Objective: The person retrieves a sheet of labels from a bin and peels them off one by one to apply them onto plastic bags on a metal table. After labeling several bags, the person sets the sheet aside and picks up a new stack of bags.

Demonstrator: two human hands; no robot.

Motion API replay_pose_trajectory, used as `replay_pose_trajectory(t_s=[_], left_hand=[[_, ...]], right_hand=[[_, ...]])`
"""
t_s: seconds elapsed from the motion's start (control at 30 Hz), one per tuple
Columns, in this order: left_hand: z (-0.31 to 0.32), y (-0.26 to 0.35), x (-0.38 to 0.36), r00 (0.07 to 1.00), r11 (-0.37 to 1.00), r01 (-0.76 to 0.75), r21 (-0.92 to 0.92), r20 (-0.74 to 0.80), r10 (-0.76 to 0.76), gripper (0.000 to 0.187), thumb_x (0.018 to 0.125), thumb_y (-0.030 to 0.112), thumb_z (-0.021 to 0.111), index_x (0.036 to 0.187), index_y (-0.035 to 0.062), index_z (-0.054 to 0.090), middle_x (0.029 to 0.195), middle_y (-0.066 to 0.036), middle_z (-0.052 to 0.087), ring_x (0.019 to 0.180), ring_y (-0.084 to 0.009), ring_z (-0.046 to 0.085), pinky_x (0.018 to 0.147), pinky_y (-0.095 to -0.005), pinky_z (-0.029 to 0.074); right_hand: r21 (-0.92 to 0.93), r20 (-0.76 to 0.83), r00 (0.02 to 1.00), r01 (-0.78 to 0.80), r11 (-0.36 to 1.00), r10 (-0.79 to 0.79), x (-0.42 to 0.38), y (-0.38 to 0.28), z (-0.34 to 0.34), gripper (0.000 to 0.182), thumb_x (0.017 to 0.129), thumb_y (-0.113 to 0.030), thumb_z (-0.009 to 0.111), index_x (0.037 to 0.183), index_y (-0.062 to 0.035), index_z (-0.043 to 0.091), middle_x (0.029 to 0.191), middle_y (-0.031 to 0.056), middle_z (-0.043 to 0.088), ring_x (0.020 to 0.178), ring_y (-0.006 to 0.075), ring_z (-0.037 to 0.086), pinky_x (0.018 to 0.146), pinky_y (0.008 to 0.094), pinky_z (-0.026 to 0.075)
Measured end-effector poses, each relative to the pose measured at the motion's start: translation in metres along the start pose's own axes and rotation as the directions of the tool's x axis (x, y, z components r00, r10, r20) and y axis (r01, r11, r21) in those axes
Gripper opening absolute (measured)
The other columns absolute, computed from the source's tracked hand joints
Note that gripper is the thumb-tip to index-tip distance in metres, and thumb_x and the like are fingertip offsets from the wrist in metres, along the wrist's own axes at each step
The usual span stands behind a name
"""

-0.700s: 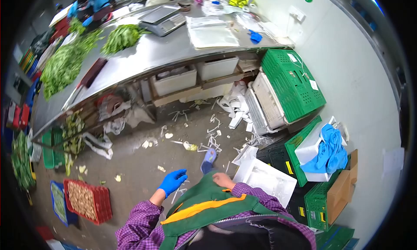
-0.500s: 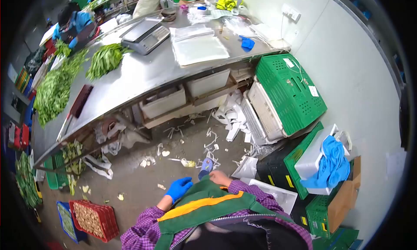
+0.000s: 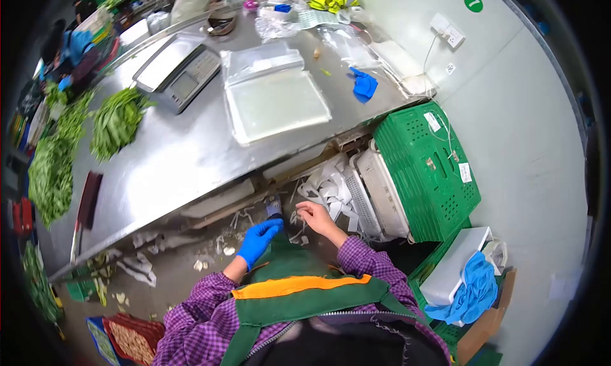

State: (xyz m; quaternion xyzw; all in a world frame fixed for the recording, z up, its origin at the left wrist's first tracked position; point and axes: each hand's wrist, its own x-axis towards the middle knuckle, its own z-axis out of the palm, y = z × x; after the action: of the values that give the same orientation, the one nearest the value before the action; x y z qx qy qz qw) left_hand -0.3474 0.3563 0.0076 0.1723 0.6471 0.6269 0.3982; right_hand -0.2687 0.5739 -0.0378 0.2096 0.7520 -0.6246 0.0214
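Note:
My left hand (image 3: 259, 240) wears a blue glove and is held over the green apron (image 3: 289, 261), fingertips bent together; whether anything is between them is too small to tell. My bare right hand (image 3: 316, 218) hangs just right of it, fingers partly spread, holding nothing. Both are below the front edge of the metal table (image 3: 184, 188). On the table lie a stack of clear plastic bags (image 3: 277, 105), a digital scale (image 3: 181, 73), a crumpled blue glove (image 3: 363, 84) and bunches of leafy greens (image 3: 119, 122).
Green crates (image 3: 426, 168) are stacked right of the table, by the wall. A white box (image 3: 455, 267) with blue cloth (image 3: 474, 289) stands at lower right. Paper scraps (image 3: 331, 188) litter the floor, and a red crate (image 3: 130, 337) sits at lower left. A co-worker (image 3: 76, 48) is at far left.
The view has moved closer to the table. My hands have risen forward from the apron's lower part, and my right hand's fingers have opened out.

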Motion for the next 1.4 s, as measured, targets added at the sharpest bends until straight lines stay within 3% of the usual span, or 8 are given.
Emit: replay_pose_trajectory(t_s=[0.23, 0.37, 0.67, 1.0, 1.13, 1.23, 1.33, 1.4], left_hand=[[-0.054, 0.107, 0.202, 0.982, 0.979, -0.150, -0.139, -0.132, 0.132, 0.028, 0.091, 0.010, 0.055, 0.117, -0.0010, 0.058, 0.109, -0.010, 0.063, 0.100, -0.0157, 0.060, 0.089, -0.0277, 0.046], [-0.089, 0.127, 0.308, 0.945, 0.947, -0.287, 0.146, -0.121, 0.305, 0.027, 0.089, 0.012, 0.057, 0.113, 0.0008, 0.061, 0.109, -0.009, 0.064, 0.100, -0.0151, 0.059, 0.089, -0.0278, 0.045], [-0.157, 0.146, 0.450, 0.846, 0.638, -0.407, 0.653, 0.007, 0.533, 0.030, 0.082, 0.016, 0.062, 0.109, 0.0028, 0.062, 0.110, -0.017, 0.061, 0.104, -0.0312, 0.057, 0.090, -0.0361, 0.044], [-0.200, 0.135, 0.482, 0.935, 0.660, -0.149, 0.736, -0.112, 0.336, 0.035, 0.082, 0.021, 0.064, 0.112, 0.0029, 0.060, 0.119, -0.017, 0.056, 0.111, -0.0307, 0.054, 0.095, -0.0347, 0.041], [-0.200, 0.148, 0.486, 0.971, 0.682, -0.052, 0.730, -0.122, 0.205, 0.038, 0.086, 0.025, 0.061, 0.114, 0.0004, 0.059, 0.121, -0.017, 0.056, 0.114, -0.0278, 0.053, 0.096, -0.0335, 0.040], [-0.189, 0.198, 0.477, 0.974, 0.870, 0.226, 0.439, -0.093, -0.206, 0.054, 0.087, 0.029, 0.062, 0.129, -0.0019, 0.046, 0.130, -0.014, 0.051, 0.118, -0.0205, 0.049, 0.097, -0.0301, 0.039], [-0.134, 0.270, 0.433, 0.937, 0.763, -0.109, 0.637, 0.323, -0.136, 0.068, 0.083, 0.033, 0.066, 0.137, 0.0033, 0.037, 0.130, -0.015, 0.051, 0.121, -0.0237, 0.048, 0.099, -0.0317, 0.038], [-0.087, 0.293, 0.403, 0.901, 0.407, -0.234, 0.883, 0.354, -0.251, 0.070, 0.079, 0.034, 0.069, 0.136, 0.0059, 0.040, 0.125, -0.018, 0.054, 0.115, -0.0290, 0.053, 0.096, -0.0341, 0.042]], right_hand=[[-0.115, -0.094, 0.992, 0.071, 0.991, -0.082, 0.141, -0.107, -0.056, 0.021, 0.088, -0.008, 0.053, 0.106, 0.0002, 0.060, 0.086, 0.0093, 0.065, 0.075, 0.0145, 0.062, 0.070, 0.0261, 0.049], [-0.371, -0.200, 0.957, 0.123, 0.920, -0.209, 0.218, -0.139, -0.076, 0.022, 0.081, -0.006, 0.054, 0.101, -0.0014, 0.061, 0.097, 0.0137, 0.060, 0.087, 0.0305, 0.058, 0.079, 0.0376, 0.047], [-0.841, 0.071, 0.905, 0.281, 0.462, -0.420, 0.385, -0.145, -0.116, 0.040, 0.073, -0.007, 0.062, 0.112, -0.0069, 0.057, 0.117, 0.0102, 0.051, 0.110, 0.0304, 0.046, 0.091, 0.0408, 0.039], [-0.879, 0.422, 0.904, 0.427, 0.213, -0.072, 0.484, -0.181, -0.117, 0.058, 0.064, -0.019, 0.076, 0.115, -0.0050, 0.052, 0.101, 0.0137, 0.062, 0.097, 0.0277, 0.059, 0.085, 0.0443, 0.043], [-0.817, 0.538, 0.843, 0.527, 0.233, -0.021, 0.483, -0.177, -0.118, 0.023, 0.066, -0.012, 0.070, 0.086, -0.0030, 0.064, 0.082, 0.0131, 0.067, 0.076, 0.0289, 0.067, 0.064, 0.0415, 0.051], [-0.776, 0.486, 0.847, 0.531, 0.340, -0.215, 0.466, -0.167, -0.122, 0.013, 0.066, -0.010, 0.067, 0.077, -0.0031, 0.065, 0.080, 0.0145, 0.067, 0.077, 0.0299, 0.066, 0.064, 0.0410, 0.051], [-0.652, 0.591, 0.772, 0.627, 0.427, -0.233, 0.427, -0.204, -0.163, 0.015, 0.063, -0.011, 0.068, 0.076, -0.0034, 0.065, 0.077, 0.0149, 0.065, 0.075, 0.0321, 0.065, 0.062, 0.0426, 0.051], [-0.616, 0.603, 0.755, 0.645, 0.453, -0.256, 0.404, -0.220, -0.181, 0.017, 0.061, -0.012, 0.069, 0.075, -0.0036, 0.064, 0.075, 0.0149, 0.065, 0.074, 0.0330, 0.064, 0.062, 0.0428, 0.051]])
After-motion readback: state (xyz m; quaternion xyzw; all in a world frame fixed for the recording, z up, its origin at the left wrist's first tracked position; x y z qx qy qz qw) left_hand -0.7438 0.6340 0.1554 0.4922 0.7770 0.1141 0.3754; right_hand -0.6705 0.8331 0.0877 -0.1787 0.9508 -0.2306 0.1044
